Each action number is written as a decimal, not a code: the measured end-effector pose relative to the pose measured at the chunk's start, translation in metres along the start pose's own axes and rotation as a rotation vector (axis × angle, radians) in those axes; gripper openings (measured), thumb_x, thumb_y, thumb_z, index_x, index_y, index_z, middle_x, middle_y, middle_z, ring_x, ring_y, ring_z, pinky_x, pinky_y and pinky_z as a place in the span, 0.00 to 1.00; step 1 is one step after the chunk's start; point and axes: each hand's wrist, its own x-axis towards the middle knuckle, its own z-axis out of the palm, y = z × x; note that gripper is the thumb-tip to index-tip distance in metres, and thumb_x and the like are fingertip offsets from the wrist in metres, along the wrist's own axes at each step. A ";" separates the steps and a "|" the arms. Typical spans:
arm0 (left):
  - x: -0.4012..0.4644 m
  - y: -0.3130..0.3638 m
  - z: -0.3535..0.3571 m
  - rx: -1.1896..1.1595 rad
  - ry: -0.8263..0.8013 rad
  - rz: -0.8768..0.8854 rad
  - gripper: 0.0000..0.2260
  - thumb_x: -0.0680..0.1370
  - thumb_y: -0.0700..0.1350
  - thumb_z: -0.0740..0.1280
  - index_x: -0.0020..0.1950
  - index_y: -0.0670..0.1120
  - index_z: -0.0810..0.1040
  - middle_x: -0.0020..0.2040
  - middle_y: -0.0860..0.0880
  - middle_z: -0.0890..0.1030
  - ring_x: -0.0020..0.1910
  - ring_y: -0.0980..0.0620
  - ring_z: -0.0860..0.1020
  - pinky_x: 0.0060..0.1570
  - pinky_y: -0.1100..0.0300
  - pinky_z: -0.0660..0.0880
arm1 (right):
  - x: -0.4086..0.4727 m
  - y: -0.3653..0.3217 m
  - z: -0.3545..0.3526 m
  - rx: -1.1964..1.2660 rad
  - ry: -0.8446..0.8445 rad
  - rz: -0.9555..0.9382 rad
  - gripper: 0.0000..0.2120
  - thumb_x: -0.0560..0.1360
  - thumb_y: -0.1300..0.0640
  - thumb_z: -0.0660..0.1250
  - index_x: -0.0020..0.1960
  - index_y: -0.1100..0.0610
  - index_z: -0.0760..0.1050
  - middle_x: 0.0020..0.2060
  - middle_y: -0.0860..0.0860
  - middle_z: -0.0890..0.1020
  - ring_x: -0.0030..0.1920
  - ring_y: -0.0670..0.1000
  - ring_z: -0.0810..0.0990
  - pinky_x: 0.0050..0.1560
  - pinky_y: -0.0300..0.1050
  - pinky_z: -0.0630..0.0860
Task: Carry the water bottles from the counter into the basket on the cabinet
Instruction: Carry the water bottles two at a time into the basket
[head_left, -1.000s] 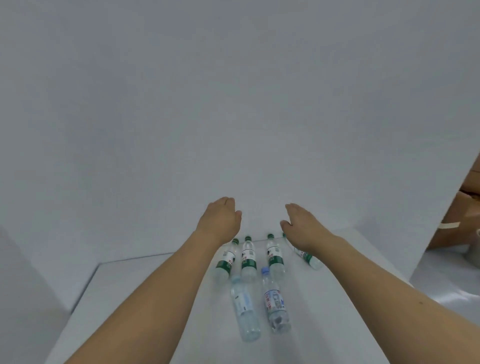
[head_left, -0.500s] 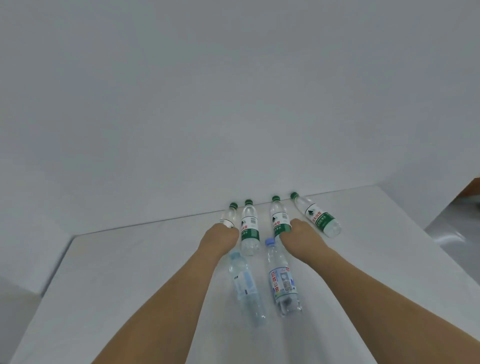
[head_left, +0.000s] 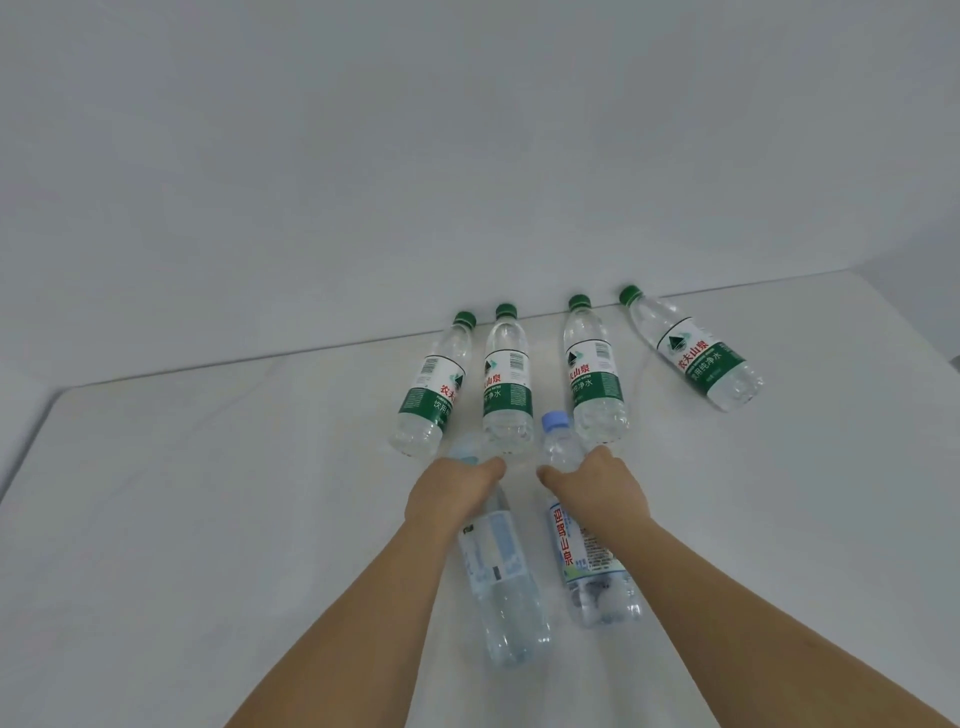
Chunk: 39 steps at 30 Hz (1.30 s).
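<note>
Several green-capped water bottles (head_left: 508, 389) lie in a row at the back of the white counter (head_left: 208, 493), caps toward the wall; the rightmost one (head_left: 696, 358) lies apart and angled. Two clear bottles with pale blue caps lie nearer to me. My left hand (head_left: 452, 493) is wrapped over the upper part of the left blue-capped bottle (head_left: 498, 571), hiding its cap end. My right hand (head_left: 597, 488) grips the shoulder of the right blue-capped bottle (head_left: 587, 561), just below its cap. Both bottles rest on the counter. No basket is in view.
A plain white wall (head_left: 467, 156) rises directly behind the bottle row. The counter's left edge (head_left: 31, 431) runs diagonally at the far left. A dark gap shows past the counter at the right edge of the view.
Both hands drew back from the green-capped row toward me and came down onto the two blue-capped bottles. The view has tilted down and closer to the counter.
</note>
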 end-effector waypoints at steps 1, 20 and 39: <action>0.001 -0.002 0.000 -0.039 -0.002 0.000 0.11 0.70 0.55 0.68 0.38 0.47 0.76 0.39 0.49 0.80 0.42 0.48 0.80 0.48 0.53 0.78 | 0.000 0.000 -0.001 0.008 -0.021 0.009 0.29 0.66 0.40 0.69 0.56 0.60 0.67 0.47 0.55 0.77 0.44 0.56 0.80 0.41 0.46 0.74; -0.085 -0.005 -0.075 -0.527 0.065 0.233 0.14 0.64 0.46 0.68 0.43 0.38 0.79 0.38 0.40 0.82 0.33 0.51 0.74 0.36 0.57 0.74 | -0.092 -0.019 -0.039 0.414 -0.072 -0.102 0.11 0.72 0.54 0.69 0.51 0.58 0.76 0.41 0.55 0.79 0.41 0.55 0.78 0.46 0.49 0.75; -0.294 -0.027 -0.275 -0.621 0.701 0.562 0.08 0.68 0.39 0.69 0.40 0.35 0.75 0.36 0.40 0.79 0.34 0.51 0.75 0.37 0.56 0.73 | -0.304 -0.193 -0.074 0.526 -0.093 -0.836 0.17 0.74 0.47 0.68 0.36 0.55 0.65 0.30 0.50 0.68 0.32 0.50 0.66 0.35 0.44 0.65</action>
